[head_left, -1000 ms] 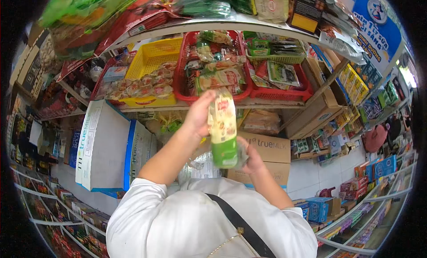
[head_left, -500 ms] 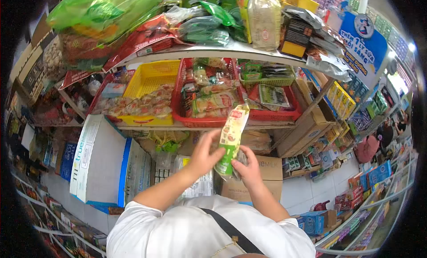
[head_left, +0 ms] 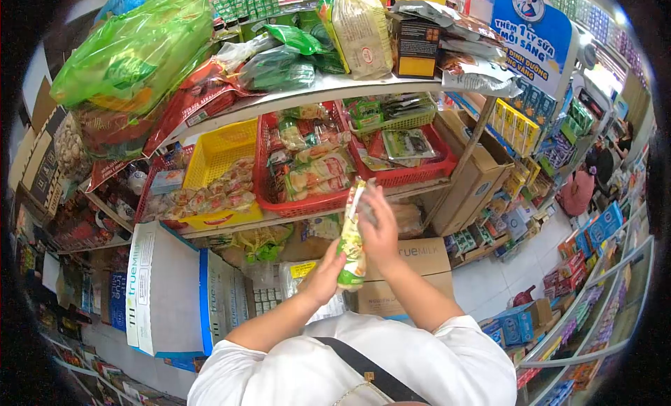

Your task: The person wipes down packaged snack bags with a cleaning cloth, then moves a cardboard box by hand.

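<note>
The pack (head_left: pixel 351 241) is up in the air, in front of the white shirt (head_left: pixel 307 367) and nearer the body than the red basket (head_left: pixel 307 208). It's long and slim, and its long axis runs away from the chest: green end close in, pale end out towards the basket and leaning slightly right. So it lies more or less lengthwise between the two hands, not across them.

The left hand (head_left: pixel 323 274) has the near end. It sits on the left side of the pack, low down, with the thumb up along that side and the fingers closed around the lower part; the tips behind it are out of sight. That's the hand bearing the pack, by the look of it.

Now the right hand (head_left: pixel 379 231): it's on the other side, higher up, alongside the far half. The fingers are spread and pointing away from the body, a bit blurred. They're right beside the pack, but whether they touch it, I can't tell.

Beyond the far end, there's the shelf (head_left: pixel 328 98) over the baskets, with the yellow basket (head_left: pixel 227 219) left of the red one. Below the right forearm, a carton (head_left: pixel 423 267).
</note>
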Demonstrator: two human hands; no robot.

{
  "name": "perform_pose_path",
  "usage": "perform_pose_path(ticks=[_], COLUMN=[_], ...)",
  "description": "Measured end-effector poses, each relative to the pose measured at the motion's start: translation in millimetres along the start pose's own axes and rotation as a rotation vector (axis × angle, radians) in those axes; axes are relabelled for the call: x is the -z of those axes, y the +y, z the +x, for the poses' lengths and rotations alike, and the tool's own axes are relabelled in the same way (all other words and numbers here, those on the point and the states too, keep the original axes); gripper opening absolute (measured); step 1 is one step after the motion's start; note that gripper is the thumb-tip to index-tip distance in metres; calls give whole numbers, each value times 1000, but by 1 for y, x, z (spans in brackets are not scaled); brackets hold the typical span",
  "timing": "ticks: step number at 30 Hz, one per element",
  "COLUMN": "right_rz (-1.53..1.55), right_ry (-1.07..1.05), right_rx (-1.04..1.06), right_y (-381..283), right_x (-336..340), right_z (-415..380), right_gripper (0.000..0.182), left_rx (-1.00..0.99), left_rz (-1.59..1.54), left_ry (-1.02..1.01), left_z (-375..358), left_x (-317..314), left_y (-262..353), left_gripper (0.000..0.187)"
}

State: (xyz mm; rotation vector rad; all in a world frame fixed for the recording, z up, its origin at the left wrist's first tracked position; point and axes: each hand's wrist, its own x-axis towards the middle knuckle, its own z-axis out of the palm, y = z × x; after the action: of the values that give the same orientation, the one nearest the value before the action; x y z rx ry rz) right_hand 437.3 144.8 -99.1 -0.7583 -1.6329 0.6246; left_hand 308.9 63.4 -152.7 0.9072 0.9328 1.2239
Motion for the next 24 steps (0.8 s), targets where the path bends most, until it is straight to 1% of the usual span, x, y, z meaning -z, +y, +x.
perform_pose_path(ticks=[2,3,4,5,6,8,9,10,12,13,14,15,16,17,18,20,21,23,24], right_rz=[39,19,-2,47,22,-30,-39,-43,-25,-60,-98,-139,-105,-25,59,36,17,-36,-69], right_ry=[-211,-308,-408,-387,-361,-302,-237,-88,24,-52,-126,-201,-293,-388,-484,-402,-355,-172,-70], right_rx=[86,215,340,383,418,493,423,361,267,288,307,326,376,439,500,511,515,420,365], right_y=[-5,-22,-42,-48,-44,-29,-25,-22,-20,-24,-28,-32,-38,-46,-54,-43,-38,-34,-32], right_x=[-12,-15,-17,-23,-23,-18,-13,-10,3,4,5,5,-1,-3,-3,-4,0,18,29], right_z=[-19,-23,-29,-34,-32,-22,-11,0,22,19,13,5,-6,-13,-15,-11,-5,20,28], right_gripper=[41,42,44,47,47,46,41,37,38,39,40,41,38,38,39,37,37,35,34], left_rx=[-75,-52,96,2,-96,-108,-252,-86,-138,-137,-101,-66,-29,-153,-39,-89,-101,-98,-96], left_rz=[-132,-368,-297,-338,-376,-200,109,-66,92,60,-15,-90,-165,-114,-270,-290,-240,-134,-161], left_ry=[-1,123,239,163,83,4,2,-16,-35,-40,-2,35,71,101,127,99,44,-80,-100], left_z=[7,4,5,7,8,3,2,-5,-10,-13,-15,-17,-17,-13,-8,-8,-10,-19,-22], left_x=[7,-11,2,9,11,8,10,3,0,-2,-3,-10,-12,-6,1,0,-6,-16,-20], left_y=[22,50,58,52,53,53,41,43,26,27,30,45,54,51,54,57,60,60,59], left_gripper=[45,42,40,41,41,43,45,47,49,48,48,47,47,45,44,43,44,47,48])
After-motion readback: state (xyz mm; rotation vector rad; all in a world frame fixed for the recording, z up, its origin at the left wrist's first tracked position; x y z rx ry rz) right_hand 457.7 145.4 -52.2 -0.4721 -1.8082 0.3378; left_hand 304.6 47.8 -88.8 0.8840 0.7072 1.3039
